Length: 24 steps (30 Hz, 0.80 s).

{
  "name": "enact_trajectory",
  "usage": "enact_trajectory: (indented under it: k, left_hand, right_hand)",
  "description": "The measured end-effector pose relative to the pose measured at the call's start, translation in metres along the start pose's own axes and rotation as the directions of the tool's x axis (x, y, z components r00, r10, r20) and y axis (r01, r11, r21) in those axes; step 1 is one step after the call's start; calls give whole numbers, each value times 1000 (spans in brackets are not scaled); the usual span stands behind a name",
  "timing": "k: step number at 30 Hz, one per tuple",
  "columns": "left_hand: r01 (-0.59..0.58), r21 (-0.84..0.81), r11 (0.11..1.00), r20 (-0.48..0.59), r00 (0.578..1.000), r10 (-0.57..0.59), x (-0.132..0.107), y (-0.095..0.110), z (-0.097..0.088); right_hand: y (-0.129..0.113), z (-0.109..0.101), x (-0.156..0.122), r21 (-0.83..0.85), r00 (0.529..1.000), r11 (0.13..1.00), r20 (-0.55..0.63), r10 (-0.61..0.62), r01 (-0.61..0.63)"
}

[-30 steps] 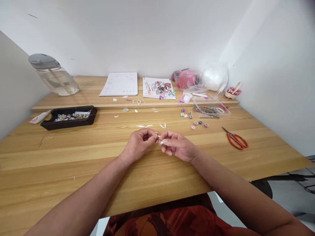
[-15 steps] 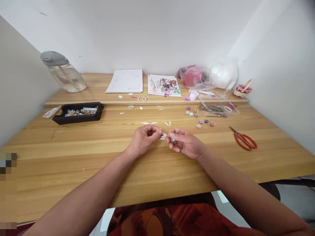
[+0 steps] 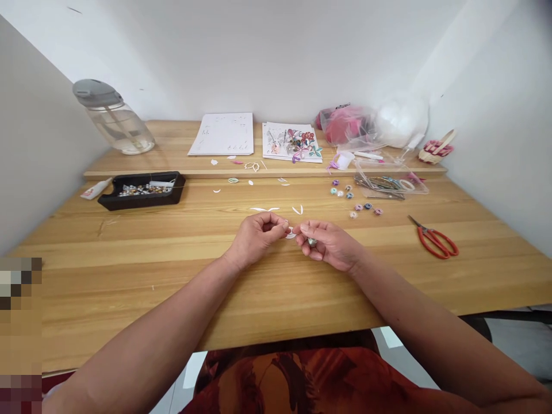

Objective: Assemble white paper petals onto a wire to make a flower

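- Left hand [image 3: 254, 238]: thumb and fingertips pinch a small piece [image 3: 287, 222], mostly hidden.
- Right hand [image 3: 332, 244], at the left one's 3 o'clock: curled fingers hold a small spool [image 3: 312, 242], pale green and shiny.
- White cutout [image 3: 290, 233], thin and curved, shows between the fingertips; whether it touches the bench, I cannot tell.
- Bench [image 3: 276, 305]: light brown wood, streaky grain; a raised shelf [image 3: 168, 149] runs along 12 o'clock.
- From the hands: scissors [image 3: 437, 240] at 3, bead tray [image 3: 142, 200] near 10.
- White wall [image 3: 276, 52] at 12 o'clock.
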<state>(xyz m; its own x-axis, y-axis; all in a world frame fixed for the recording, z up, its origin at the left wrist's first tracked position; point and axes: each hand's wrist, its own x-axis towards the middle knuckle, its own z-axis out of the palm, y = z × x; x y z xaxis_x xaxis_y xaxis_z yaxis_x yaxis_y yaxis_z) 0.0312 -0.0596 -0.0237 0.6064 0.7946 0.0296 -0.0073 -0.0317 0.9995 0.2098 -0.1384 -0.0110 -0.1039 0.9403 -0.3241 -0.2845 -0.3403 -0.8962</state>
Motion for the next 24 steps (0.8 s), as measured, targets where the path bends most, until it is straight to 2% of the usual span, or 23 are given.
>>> enact_trajectory:
  k: [4,8,12,16,24]
  left_hand:
    - [32,-8,999,9,999,-32,0,1,1]
    - [76,-19,997,22,997,-76,-1,2,2]
    - [114,-134,984,33,993,-110,-1,1,3]
    - [131,-250,959,34,991,-126,0,-2,4]
    - [141,-100,985,68,989,-134,-2,-1,3]
  right_hand:
    - [0,2,-1,-45,1000,999,-13,-19,18]
    - [0,3,-1,-117,993,991,-90,-72,61]
    - [0,4,-1,-165,982,983,-159,-105,79]
    - [0,5,-1,-220,977,972,-170,-126,87]
    - [3,8,-1,-329,972,937,-157,-178,118]
